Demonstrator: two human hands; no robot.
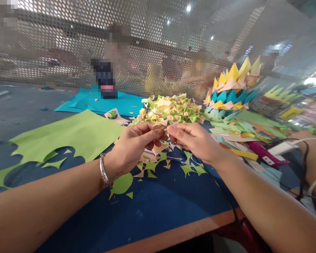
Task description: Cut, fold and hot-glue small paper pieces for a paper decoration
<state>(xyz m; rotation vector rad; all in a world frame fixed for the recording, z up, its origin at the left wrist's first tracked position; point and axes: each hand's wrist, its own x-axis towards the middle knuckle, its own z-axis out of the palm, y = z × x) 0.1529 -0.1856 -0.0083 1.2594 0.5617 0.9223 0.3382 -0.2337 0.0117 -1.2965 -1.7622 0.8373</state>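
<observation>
Both hands meet over the middle of the blue table. My left hand [137, 142] pinches a small piece of pale pink paper [160, 125] between thumb and fingers. On its other side, my right hand [191, 138] has thumb and forefinger closed at the paper's edge. The fingers hide part of the paper. Just beyond them lies a heap of small curled green, yellow and pink paper pieces [171, 107]. Green and pink paper scraps [151, 165] are scattered under the hands. A green paper disc [123, 183] lies by my left wrist.
Left lie a cut-out green sheet [76, 128] and a turquoise sheet [126, 104]. A phone [105, 79] stands behind them. At right are a spiky folded-paper stack [230, 91], paper strips [239, 135], a magenta power bank [267, 154] with cables, and another person's arm [305, 151].
</observation>
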